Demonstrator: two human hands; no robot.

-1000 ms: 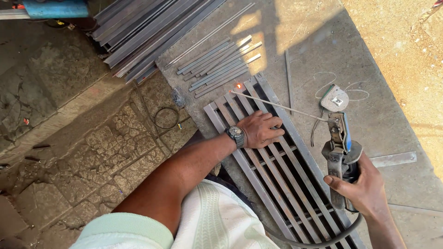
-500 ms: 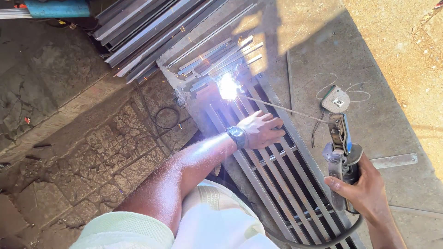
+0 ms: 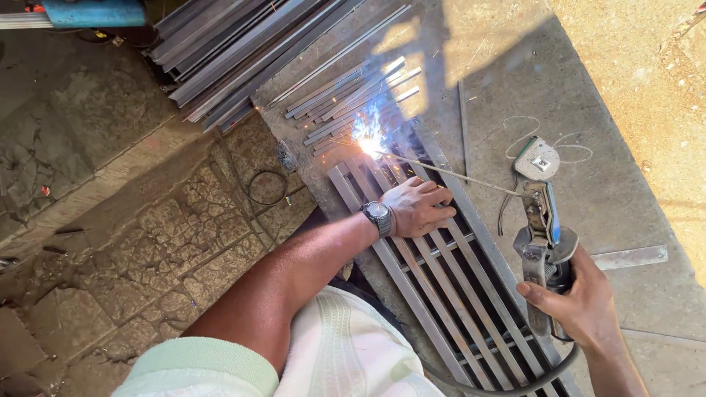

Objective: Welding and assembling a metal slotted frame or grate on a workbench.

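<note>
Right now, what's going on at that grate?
A person is welding a metal grate that lies flat on the concrete. The left hand presses down on the grate's bars, with a wristwatch on that wrist. The right hand grips an electrode holder, whose thin welding rod reaches to the grate's far end, where a bright arc throws sparks. Loose steel bars lie just beyond the arc.
</note>
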